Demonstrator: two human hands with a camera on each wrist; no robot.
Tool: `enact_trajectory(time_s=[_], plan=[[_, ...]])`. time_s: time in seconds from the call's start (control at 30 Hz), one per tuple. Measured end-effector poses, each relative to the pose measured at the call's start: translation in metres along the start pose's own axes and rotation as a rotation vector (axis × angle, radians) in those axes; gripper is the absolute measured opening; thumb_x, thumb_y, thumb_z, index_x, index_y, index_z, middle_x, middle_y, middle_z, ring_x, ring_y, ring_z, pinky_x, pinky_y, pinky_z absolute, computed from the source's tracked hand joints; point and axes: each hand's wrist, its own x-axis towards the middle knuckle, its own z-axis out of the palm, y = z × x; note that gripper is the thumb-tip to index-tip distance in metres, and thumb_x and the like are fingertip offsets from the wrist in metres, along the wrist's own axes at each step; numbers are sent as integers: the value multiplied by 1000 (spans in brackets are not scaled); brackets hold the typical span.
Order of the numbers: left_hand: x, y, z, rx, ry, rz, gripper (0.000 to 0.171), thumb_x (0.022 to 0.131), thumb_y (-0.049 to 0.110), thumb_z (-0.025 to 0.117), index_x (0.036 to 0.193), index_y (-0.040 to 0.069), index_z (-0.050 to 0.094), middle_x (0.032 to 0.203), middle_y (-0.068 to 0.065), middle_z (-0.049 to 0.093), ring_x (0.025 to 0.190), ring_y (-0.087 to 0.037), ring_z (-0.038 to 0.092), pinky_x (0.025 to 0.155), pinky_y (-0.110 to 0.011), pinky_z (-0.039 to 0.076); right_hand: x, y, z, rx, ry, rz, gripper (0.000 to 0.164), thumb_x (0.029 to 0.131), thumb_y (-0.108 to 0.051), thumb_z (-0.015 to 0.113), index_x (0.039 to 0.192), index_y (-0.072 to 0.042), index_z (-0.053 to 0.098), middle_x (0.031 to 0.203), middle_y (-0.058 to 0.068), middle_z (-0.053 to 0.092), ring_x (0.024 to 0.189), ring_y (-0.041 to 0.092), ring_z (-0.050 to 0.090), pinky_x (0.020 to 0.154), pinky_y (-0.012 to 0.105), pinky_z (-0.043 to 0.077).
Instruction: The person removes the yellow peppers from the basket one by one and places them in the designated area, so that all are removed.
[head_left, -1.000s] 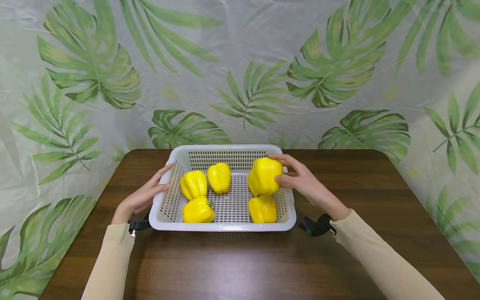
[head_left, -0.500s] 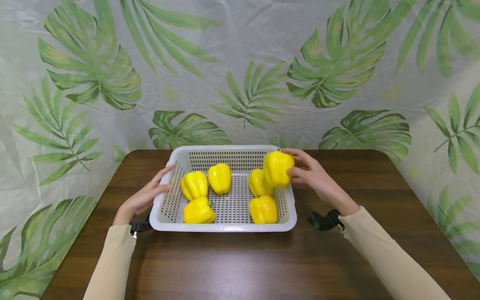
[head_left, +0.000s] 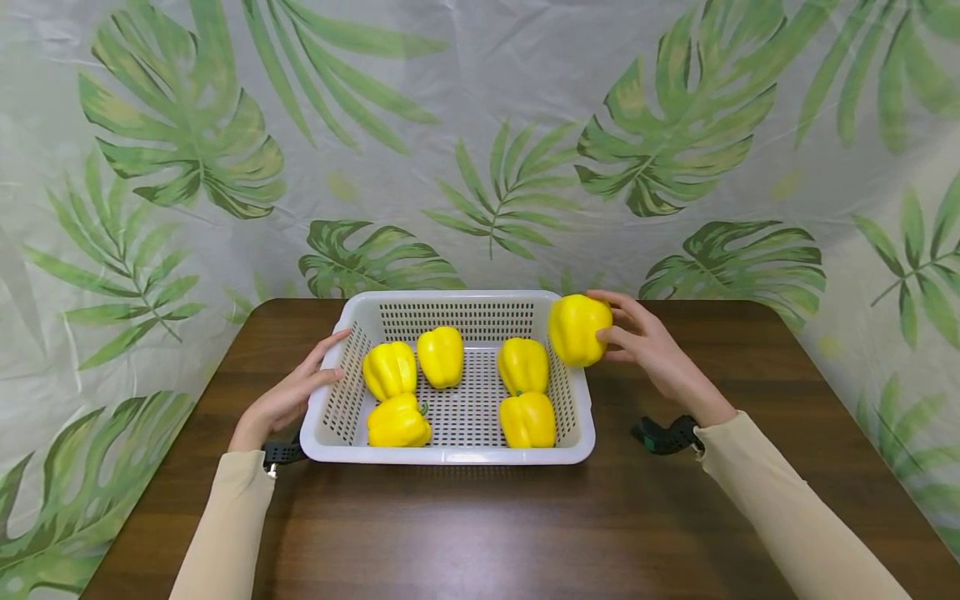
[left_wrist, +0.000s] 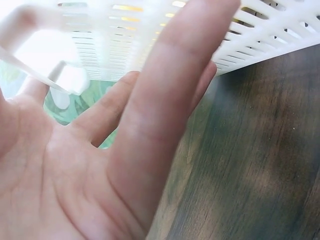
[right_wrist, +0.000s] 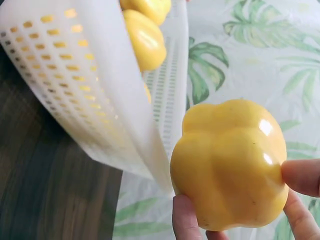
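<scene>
A yellow bell pepper point(head_left: 577, 331) is held in my right hand point(head_left: 654, 354), over the right rim of a white perforated plastic basket point(head_left: 450, 455). In the right wrist view the thumb point(right_wrist: 302, 176) presses one side of this bell pepper point(right_wrist: 227, 165), with other fingers on its far side and underneath. My left hand point(head_left: 285, 398) holds the basket's left rim; in the left wrist view its long fingers point(left_wrist: 160, 100) lie along the outer wall. Inside the basket, several more yellow peppers point(head_left: 388, 371) lie in two groups, left and right.
The basket stands on a dark brown wooden table point(head_left: 450, 533), near its back edge. Behind hangs a pale cloth point(head_left: 517, 75) printed with green leaves. Dark straps with wrist cameras point(head_left: 667, 435) sit at both wrists.
My right hand has carried the bell pepper up and rightward, from inside the basket to over its right rim, uncovering a pepper beneath. The left hand has stayed at the basket's left rim.
</scene>
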Motion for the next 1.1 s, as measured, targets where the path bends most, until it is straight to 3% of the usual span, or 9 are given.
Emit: enact_trajectory(time_s=[0.2,0.5,0.77,1.1], plan=[[0,0,1,-7,-2,9,65,101,15,44,153,29,6,153,-24,6,120,-59,35,76,-62,49,0,5,-8,0,32,8,57,97,-16,54,150,-16,32,144,18,32,118,30,45,82,28,52],[0,-1,0,-3,2,11,65,101,16,43,153,30,7,153,-24,6,120,-59,36,75,-62,49,1,14,-20,-8,80,18,55,98,-16,52,149,-16,32,146,17,30,121,27,42,81,29,52],[0,-1,0,-7,4,5,65,101,17,44,153,30,7,153,-24,7,120,-59,36,76,-61,49,4,22,-25,-31,121,43,54,97,-15,50,148,-12,32,147,20,28,122,32,39,77,24,52],[0,-1,0,-15,0,7,65,101,16,43,153,29,6,154,-23,5,121,-59,33,77,-62,49,9,40,-30,-66,135,75,57,99,-17,51,150,-10,28,148,24,27,125,39,38,81,35,53]])
